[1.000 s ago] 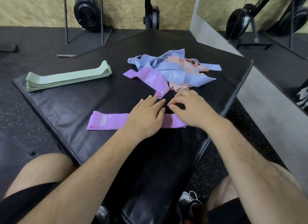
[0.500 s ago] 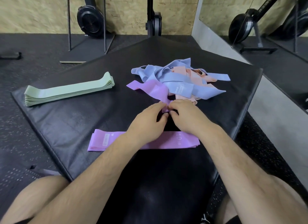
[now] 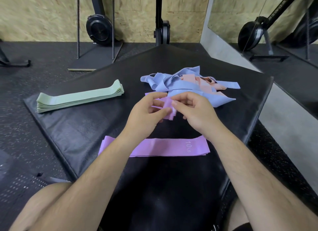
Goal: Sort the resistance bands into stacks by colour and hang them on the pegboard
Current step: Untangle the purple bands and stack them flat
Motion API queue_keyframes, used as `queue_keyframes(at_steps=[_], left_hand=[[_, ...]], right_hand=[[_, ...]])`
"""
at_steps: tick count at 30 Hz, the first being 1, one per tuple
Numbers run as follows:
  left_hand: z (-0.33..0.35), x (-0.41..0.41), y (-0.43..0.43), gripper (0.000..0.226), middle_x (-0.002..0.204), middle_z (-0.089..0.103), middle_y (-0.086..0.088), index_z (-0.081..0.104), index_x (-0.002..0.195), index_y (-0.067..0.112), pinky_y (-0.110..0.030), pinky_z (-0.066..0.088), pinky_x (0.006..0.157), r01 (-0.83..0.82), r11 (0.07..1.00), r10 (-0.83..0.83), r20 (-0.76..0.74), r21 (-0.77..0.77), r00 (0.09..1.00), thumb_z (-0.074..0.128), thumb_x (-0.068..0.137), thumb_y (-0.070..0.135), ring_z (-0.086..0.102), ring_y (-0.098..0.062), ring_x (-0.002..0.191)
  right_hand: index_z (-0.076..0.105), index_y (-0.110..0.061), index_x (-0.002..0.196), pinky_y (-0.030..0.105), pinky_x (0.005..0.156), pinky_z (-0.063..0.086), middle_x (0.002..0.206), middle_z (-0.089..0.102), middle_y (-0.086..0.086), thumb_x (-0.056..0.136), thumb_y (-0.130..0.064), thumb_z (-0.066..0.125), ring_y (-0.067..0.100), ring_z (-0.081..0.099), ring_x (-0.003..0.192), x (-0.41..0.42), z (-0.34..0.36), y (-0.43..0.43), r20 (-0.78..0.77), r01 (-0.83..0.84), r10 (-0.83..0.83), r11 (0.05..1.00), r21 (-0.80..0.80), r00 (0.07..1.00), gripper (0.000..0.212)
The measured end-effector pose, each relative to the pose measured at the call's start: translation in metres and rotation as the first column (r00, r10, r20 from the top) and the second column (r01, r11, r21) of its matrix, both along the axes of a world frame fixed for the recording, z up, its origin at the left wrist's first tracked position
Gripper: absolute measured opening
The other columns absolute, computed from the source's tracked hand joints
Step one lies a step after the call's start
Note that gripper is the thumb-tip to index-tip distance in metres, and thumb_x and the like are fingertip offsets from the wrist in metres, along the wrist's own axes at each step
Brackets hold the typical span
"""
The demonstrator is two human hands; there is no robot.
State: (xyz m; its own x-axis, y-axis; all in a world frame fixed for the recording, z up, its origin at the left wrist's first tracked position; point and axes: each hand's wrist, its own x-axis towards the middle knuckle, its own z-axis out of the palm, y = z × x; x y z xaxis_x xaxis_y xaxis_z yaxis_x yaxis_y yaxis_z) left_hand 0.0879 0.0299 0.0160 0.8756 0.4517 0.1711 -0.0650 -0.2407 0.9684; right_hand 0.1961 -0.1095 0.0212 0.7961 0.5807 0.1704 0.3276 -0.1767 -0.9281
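Observation:
A crumpled purple band (image 3: 167, 107) is held between both hands just above the black mat (image 3: 82, 129). My left hand (image 3: 144, 117) pinches its left part and my right hand (image 3: 192, 110) pinches its right part. A flat purple band (image 3: 165, 147) marked "10 LB" lies on the mat below my wrists. Behind my hands sits a tangled pile of blue bands (image 3: 182, 86) and pink bands (image 3: 204, 82). A neat stack of green bands (image 3: 79, 98) lies at the mat's left. No pegboard is in view.
The mat lies on dark speckled gym floor (image 3: 25, 144). A metal stand (image 3: 95, 41) and a black machine post (image 3: 161, 29) stand at the back against a chipboard wall. A grey ledge (image 3: 284, 127) and a mirror run along the right. My knees are at the bottom.
Both hands left the flat purple band, reached to the pile's near edge, and picked up the second purple band. It is now lifted and bunched between them.

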Motion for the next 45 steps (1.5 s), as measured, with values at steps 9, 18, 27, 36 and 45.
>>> queue_keyframes(at_steps=[9, 18, 27, 36, 45], left_hand=[[0.009, -0.013, 0.015, 0.031, 0.092, 0.073, -0.006, 0.067, 0.11, 0.028, -0.027, 0.05, 0.071, -0.077, 0.99, 0.077, -0.002, -0.114, 0.997, 0.073, 0.087, 0.008, 0.062, -0.013, 0.078], [0.013, -0.024, 0.02, 0.031, 0.09, 0.07, -0.001, 0.068, 0.113, 0.017, -0.018, 0.049, 0.067, -0.042, 0.991, 0.045, 0.014, -0.13, 0.999, 0.074, 0.086, 0.004, 0.064, -0.007, 0.078], [0.016, -0.027, 0.025, 0.019, 0.088, 0.074, 0.006, 0.074, 0.094, 0.028, -0.032, 0.057, 0.084, -0.083, 0.997, 0.083, 0.043, 0.008, 0.996, 0.072, 0.089, 0.01, 0.066, -0.012, 0.085], [0.033, -0.038, 0.017, 0.011, 0.094, 0.065, -0.017, 0.071, 0.105, 0.016, -0.033, 0.058, 0.076, -0.124, 0.98, 0.104, 0.134, 0.156, 0.986, 0.063, 0.097, 0.015, 0.058, -0.013, 0.078], [0.033, -0.093, 0.034, 0.02, 0.083, 0.062, -0.011, 0.074, 0.084, 0.018, -0.029, 0.049, 0.071, -0.017, 0.976, 0.042, 0.11, -0.216, 0.993, 0.063, 0.094, 0.005, 0.054, -0.024, 0.076]], right_hand=[[0.068, -0.031, 0.115, -0.001, 0.077, 0.038, 0.113, 0.059, -0.018, 0.104, -0.026, 0.055, -0.011, 0.054, 0.095, -0.01, 0.003, 0.003, 0.123, -0.018, 0.027, 0.997, -0.078, 0.992, 0.018], [0.072, -0.032, 0.114, 0.039, 0.101, 0.053, 0.111, 0.071, -0.009, 0.096, -0.026, 0.07, 0.009, 0.066, 0.108, -0.013, -0.006, 0.02, 0.145, -0.189, 0.196, 0.98, -0.061, 0.97, 0.019], [0.069, -0.034, 0.108, 0.036, 0.092, 0.055, 0.112, 0.069, -0.011, 0.094, -0.036, 0.065, 0.011, 0.066, 0.103, -0.011, -0.007, 0.03, 0.118, -0.251, 0.263, 0.962, -0.11, 0.957, 0.015], [0.07, -0.034, 0.086, 0.026, 0.072, 0.044, 0.08, 0.068, -0.007, 0.093, -0.032, 0.07, 0.01, 0.059, 0.084, -0.029, 0.059, 0.01, 0.429, -0.103, 0.212, 0.959, -0.264, 0.878, 0.007], [0.069, -0.027, 0.078, 0.021, 0.059, 0.042, 0.065, 0.061, -0.008, 0.082, -0.052, 0.075, 0.001, 0.046, 0.051, -0.061, 0.098, 0.003, 0.311, -0.183, 0.343, 0.877, -0.445, 0.886, 0.027]])
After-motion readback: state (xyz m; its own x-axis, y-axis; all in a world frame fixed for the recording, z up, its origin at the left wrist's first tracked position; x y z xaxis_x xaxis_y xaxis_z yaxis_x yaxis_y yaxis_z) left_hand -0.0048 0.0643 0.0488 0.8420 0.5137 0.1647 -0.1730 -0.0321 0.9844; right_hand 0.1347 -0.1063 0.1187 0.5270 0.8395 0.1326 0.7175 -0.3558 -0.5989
